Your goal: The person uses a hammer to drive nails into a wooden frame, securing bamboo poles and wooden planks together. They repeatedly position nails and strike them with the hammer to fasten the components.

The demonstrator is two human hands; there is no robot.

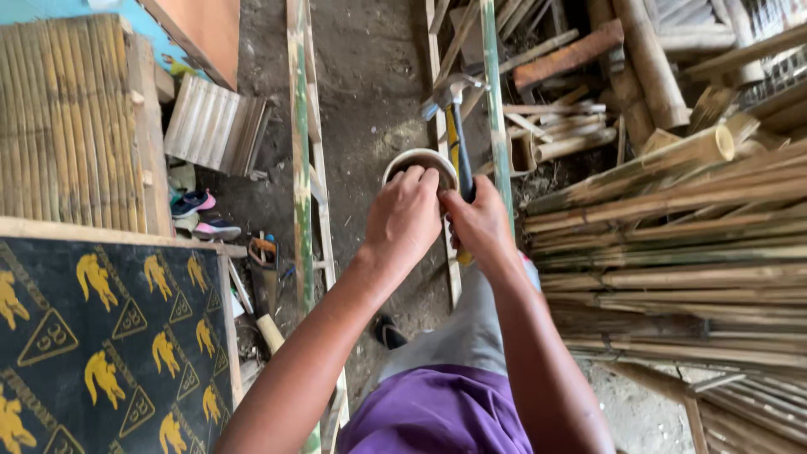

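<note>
Head view: left hand (406,220) at frame centre, fingers curled into the white bowl (418,160), contents hidden. Right hand (482,225) just beside it, fist closed on claw hammer (455,126), head pointing up-frame. Bamboo poles (672,244) stacked right; black-and-yellow patterned board (109,336) lower left.

Both hands (403,220) (481,225) together, fingers curled

Bare dirt floor (370,92) underfoot, daylight flat and even. Split bamboo poles (672,244) are stacked thick on the right, a bamboo slat panel (67,118) leans at left, and a black board with yellow prints (109,336) sits below it.
</note>
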